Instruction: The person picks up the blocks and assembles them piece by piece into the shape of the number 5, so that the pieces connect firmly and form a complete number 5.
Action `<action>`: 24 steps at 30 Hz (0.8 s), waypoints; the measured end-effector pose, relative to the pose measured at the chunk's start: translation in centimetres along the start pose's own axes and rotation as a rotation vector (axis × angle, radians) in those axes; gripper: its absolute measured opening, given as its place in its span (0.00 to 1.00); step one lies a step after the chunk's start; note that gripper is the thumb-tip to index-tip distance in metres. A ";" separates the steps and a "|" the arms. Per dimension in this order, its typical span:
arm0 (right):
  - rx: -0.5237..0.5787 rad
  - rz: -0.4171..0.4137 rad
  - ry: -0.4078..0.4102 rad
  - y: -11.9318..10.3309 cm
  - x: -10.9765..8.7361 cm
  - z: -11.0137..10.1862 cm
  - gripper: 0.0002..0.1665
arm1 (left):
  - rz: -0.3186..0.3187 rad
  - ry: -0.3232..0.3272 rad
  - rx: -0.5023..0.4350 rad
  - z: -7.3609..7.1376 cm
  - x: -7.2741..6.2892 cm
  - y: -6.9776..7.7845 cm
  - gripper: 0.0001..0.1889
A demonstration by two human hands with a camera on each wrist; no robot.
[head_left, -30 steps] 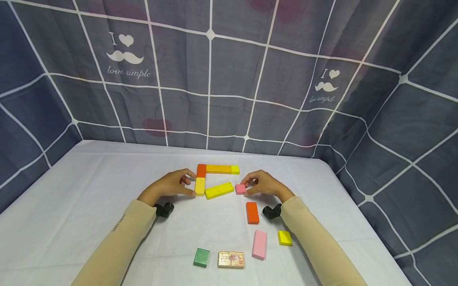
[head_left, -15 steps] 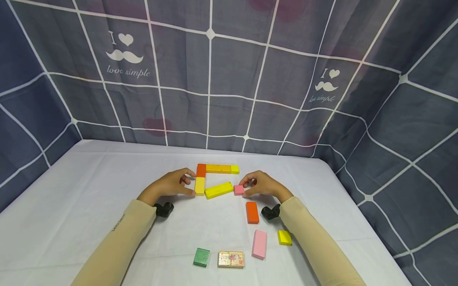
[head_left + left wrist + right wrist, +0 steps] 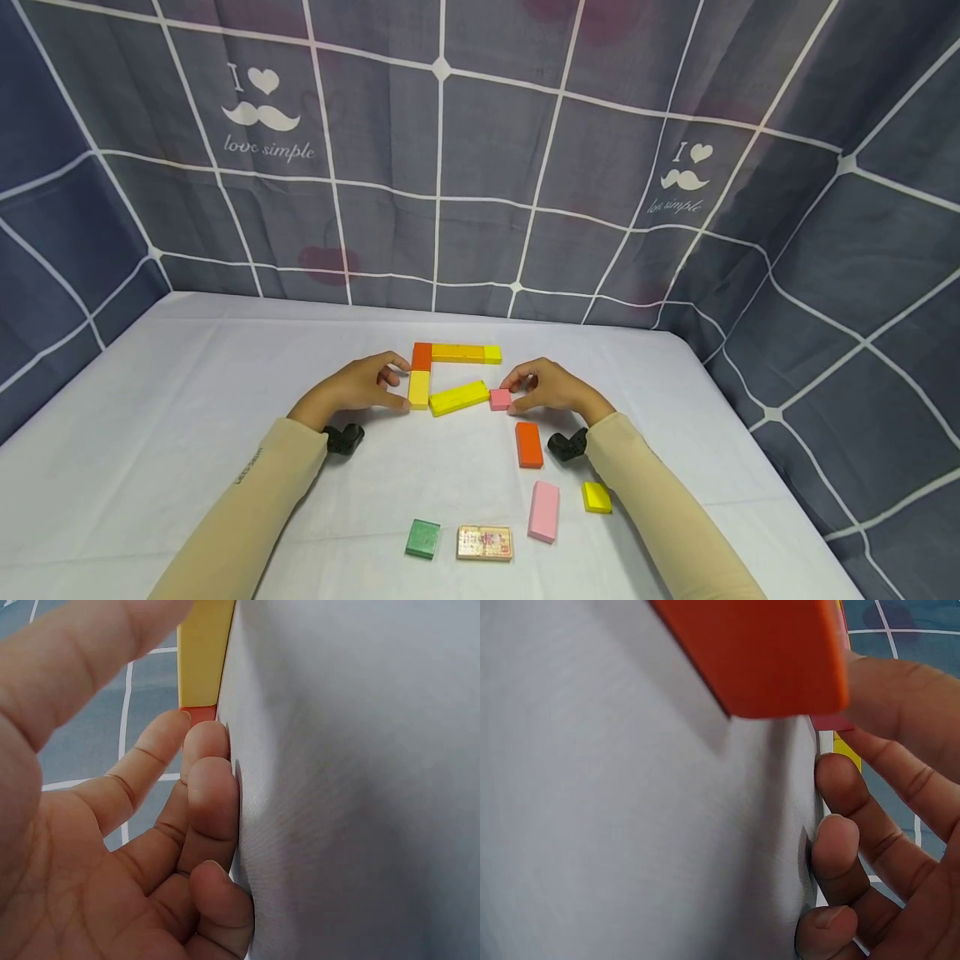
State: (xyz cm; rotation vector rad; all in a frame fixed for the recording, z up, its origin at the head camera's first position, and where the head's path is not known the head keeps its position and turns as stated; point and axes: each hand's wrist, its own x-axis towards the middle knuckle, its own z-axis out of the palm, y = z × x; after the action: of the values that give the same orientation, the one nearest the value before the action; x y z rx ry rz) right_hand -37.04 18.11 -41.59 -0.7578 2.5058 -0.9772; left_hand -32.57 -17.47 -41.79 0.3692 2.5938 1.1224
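Observation:
My left hand (image 3: 362, 385) lies beside the left side of two blocks. Its index fingertip is at the red-orange block (image 3: 422, 357) and its thumb tip at the light yellow block (image 3: 419, 390). My right hand (image 3: 553, 388) pinches a small pink block (image 3: 500, 400) between thumb and index finger, flat on the table. That pink block meets the right end of a slanted bright yellow bar (image 3: 459, 398), whose left end lies against the light yellow block. Along the top, an amber bar (image 3: 458, 353) and a small yellow block (image 3: 492, 355) continue from the red-orange block.
Nearer lie an orange block (image 3: 528, 445), a long pink block (image 3: 543, 512), a yellow square block (image 3: 597, 497), a green block (image 3: 422, 539) and a gold patterned block (image 3: 484, 543). A grey checked curtain (image 3: 480, 167) hangs behind the white table (image 3: 187, 358).
My right hand has shifted slightly left with the small pink block, closing the gap to the bright yellow bar. Over the last half second nothing more has moved; my left hand stays put.

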 end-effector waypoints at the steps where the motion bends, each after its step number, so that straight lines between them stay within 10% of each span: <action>1: 0.001 -0.004 -0.001 0.0 0.0 0.0 0.17 | -0.002 0.000 -0.001 0.0 0.0 0.0 0.33; 24: 0.014 -0.020 -0.007 0.1 -0.1 -0.1 0.18 | -0.029 0.005 0.016 0.1 0.1 0.3 0.34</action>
State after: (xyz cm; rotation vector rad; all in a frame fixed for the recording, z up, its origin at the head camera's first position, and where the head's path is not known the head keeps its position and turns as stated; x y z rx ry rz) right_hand -37.07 18.26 -41.61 -0.7825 2.4873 -0.9959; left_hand -32.61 -17.20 -41.62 0.3317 2.6055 1.0949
